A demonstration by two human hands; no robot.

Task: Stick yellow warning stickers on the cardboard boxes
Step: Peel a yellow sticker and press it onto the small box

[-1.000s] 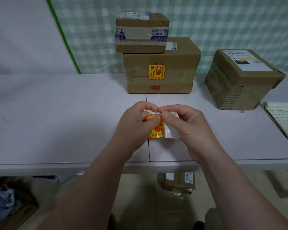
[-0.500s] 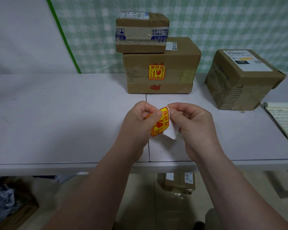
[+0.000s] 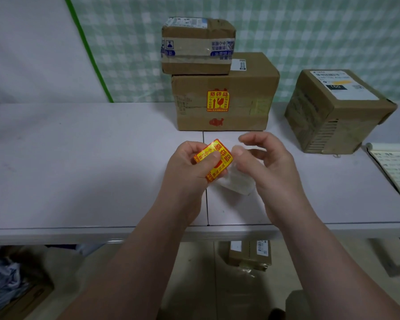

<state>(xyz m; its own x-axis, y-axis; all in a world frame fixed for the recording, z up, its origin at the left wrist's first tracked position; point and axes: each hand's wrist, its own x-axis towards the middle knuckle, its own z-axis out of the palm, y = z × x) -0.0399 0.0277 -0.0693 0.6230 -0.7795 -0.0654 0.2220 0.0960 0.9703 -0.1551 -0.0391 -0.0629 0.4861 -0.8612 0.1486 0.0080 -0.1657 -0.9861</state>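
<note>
My left hand (image 3: 187, 172) pinches a yellow warning sticker (image 3: 217, 155) with red print, tilted, above the white table (image 3: 79, 162). My right hand (image 3: 270, 162) hovers just right of it with its fingers apart. A blurred white backing paper (image 3: 237, 183) is below the right hand, and it appears loose. Behind stands a large cardboard box (image 3: 240, 116) that bears a stuck yellow sticker (image 3: 217, 101). A small taped box (image 3: 196, 63) sits on top of it. A third cardboard box (image 3: 328, 121) stands at the right with no yellow sticker showing.
An open notebook (image 3: 395, 169) lies at the table's right edge. Under the table are a small cardboard box (image 3: 249, 252) on the floor and clutter (image 3: 7, 280) at the lower left. A checked curtain hangs behind the boxes.
The sticker has come off its backing and now sits in my left hand alone. My right hand has spread its fingers and drawn to the right; the white backing has dropped lower.
</note>
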